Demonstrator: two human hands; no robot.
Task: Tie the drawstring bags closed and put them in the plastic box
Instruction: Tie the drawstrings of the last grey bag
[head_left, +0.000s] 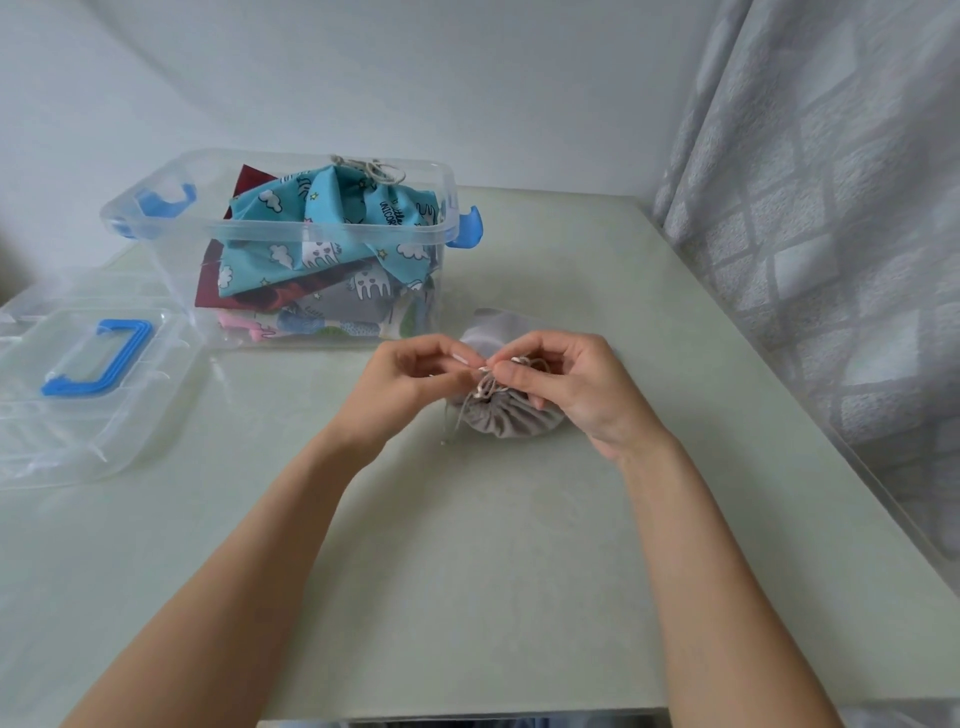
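Tying step: left hand (410, 371) and right hand (563, 384) pinch the cord (485, 387) over the grey bag (506, 415); next, cinch the knot, then carry to the box (311, 228) at eleven o'clock.

My hands tying a grey drawstring bag (506, 418)

Left hand (410, 376) and right hand (566, 379) pinch its cord (485, 387); clear plastic box (291, 228) behind.

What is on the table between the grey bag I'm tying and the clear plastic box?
Nothing: in the head view, only bare table separates the grey drawstring bag from the clear plastic box.
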